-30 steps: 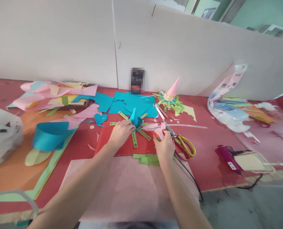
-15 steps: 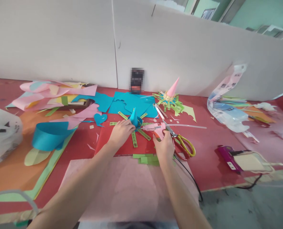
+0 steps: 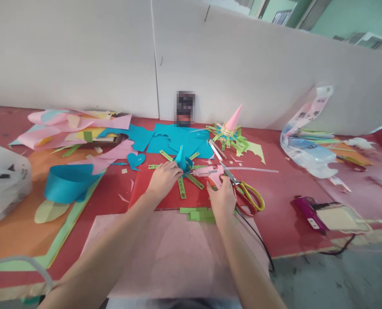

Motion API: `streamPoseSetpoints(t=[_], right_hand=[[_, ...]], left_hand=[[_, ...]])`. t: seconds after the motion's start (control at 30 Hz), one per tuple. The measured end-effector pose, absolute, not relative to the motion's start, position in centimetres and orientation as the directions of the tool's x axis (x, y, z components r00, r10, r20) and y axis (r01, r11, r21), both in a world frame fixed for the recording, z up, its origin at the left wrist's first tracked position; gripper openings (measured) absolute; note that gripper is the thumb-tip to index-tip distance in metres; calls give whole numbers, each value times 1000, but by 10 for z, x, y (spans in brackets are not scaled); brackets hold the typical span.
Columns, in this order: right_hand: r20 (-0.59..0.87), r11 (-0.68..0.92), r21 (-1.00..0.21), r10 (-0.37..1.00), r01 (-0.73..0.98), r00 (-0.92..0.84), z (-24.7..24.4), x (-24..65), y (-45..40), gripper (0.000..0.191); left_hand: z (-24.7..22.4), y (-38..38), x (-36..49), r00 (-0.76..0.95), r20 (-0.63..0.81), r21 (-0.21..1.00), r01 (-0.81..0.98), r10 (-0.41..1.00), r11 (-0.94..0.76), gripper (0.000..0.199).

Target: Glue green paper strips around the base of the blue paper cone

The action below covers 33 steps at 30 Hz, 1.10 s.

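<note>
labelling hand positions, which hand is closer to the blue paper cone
Left. The left hand has its fingers at the left side of the blue paper cone; the right hand is farther off, to its right, holding the pink glue gun.

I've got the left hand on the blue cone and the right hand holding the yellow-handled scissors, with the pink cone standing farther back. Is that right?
Not quite: the right hand holds the pink glue gun, as the head view shows; the yellow-handled scissors lie beside it. The left hand is on the blue cone, and the pink cone stands farther back.
</note>
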State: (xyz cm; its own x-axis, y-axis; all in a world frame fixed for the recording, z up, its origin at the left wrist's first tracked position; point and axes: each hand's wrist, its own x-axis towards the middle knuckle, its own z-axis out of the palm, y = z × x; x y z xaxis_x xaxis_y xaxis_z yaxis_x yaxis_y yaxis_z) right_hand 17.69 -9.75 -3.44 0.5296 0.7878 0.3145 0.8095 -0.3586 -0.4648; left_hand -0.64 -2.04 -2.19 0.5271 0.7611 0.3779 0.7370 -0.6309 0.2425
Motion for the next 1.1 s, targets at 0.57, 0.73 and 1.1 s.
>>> streamPoseSetpoints(t=[0.57, 0.73, 1.1], right_hand=[[300, -352, -483, 794, 802, 529, -35, 177, -98, 38], [323, -340, -503, 779, 794, 538, -35, 178, -97, 40], [302, -348, -647, 700, 678, 648, -35, 188, -97, 46]], left_hand=[[-21, -22, -8, 544, 414, 169, 742, 730, -649, 21], [-20, -22, -10, 498, 494, 185, 741, 713, -645, 19], [8, -7, -11, 46, 644, 569, 638, 763, -519, 18]])
